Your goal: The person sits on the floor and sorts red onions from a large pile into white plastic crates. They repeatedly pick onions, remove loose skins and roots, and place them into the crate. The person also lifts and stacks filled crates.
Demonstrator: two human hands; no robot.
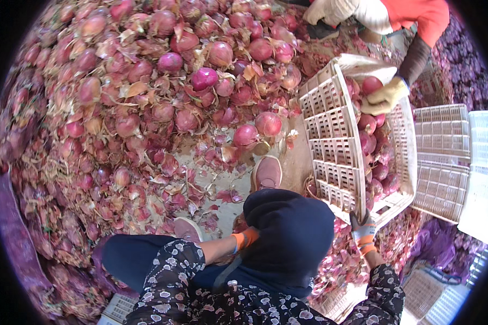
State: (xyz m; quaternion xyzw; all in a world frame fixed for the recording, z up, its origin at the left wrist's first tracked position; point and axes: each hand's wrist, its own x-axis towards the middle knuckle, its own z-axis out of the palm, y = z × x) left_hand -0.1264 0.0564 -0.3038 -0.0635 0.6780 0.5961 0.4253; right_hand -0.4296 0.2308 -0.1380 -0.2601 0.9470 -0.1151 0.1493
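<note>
My right hand [362, 230], in a grey and orange work glove, grips the near rim of a white plastic crate [333, 134]. The crate is tilted, and red onions [376, 162] lie inside it. Of my left hand [247, 239], only the orange glove cuff and wrist show; the fingers are hidden by my dark-clad knee [288, 239]. A co-worker's hand [384, 97] in a pale yellow glove reaches into the same crate, at the onions.
A large heap of red onions [162, 109] with loose dry skins spreads across the left and top. More plastic crates [441, 162] stand at the right. Purple mesh [435, 243] lies beyond my right arm. Onion skins litter the concrete floor [223, 187] around my shoes.
</note>
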